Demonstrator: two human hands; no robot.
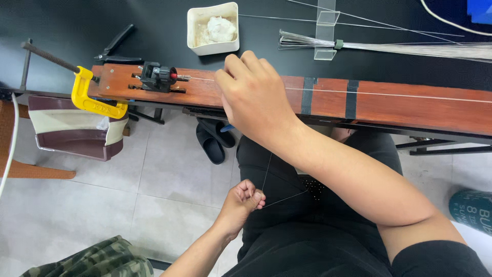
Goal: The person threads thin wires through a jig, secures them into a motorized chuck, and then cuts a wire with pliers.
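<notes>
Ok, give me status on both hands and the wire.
Right hand on the wooden board, pinching the taut wire. Left hand low over the lap, pinching a thin thread. Nothing blocking the wire.

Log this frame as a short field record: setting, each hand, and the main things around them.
setting: wooden board along a black table edge, held by a yellow clamp
right hand: on the board, fingers at a taut thin wire
left hand: low over the lap, pinching a thin thread
fixture: small black vise at the wire's end
nearby: white tray, wire bundle, black pliers
</notes>
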